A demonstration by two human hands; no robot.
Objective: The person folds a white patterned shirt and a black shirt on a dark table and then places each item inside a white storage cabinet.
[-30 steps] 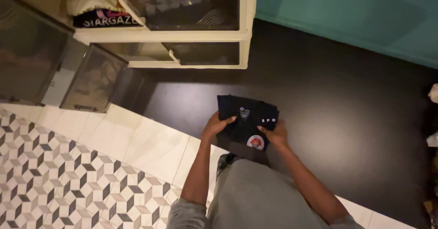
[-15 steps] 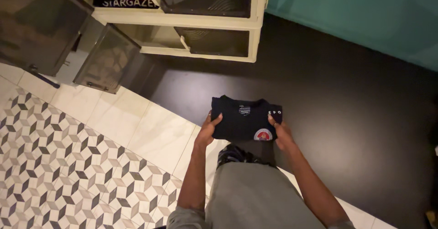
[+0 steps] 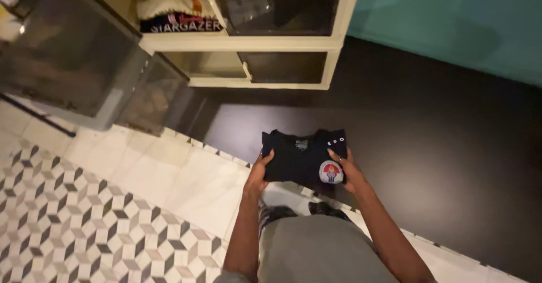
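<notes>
A folded dark navy shirt (image 3: 299,159) with a round red, white and blue badge is held flat in front of my body, over the edge between white tiles and a dark floor. My left hand (image 3: 258,174) grips its left edge, thumb on top. On the right edge my right hand (image 3: 346,170) grips beside the badge. Both forearms reach out from grey sleeves.
A cream shelf unit (image 3: 248,43) with open smoky see-through doors (image 3: 73,51) stands ahead; folded clothes (image 3: 178,12) lie on its upper left shelf. A teal wall (image 3: 451,18) runs at the upper right. Patterned tiles (image 3: 73,226) cover the floor at the left.
The shirt stays gripped in both hands, now held a little lower and closer to my body. The view has shifted, so the shelf unit sits lower and further right.
</notes>
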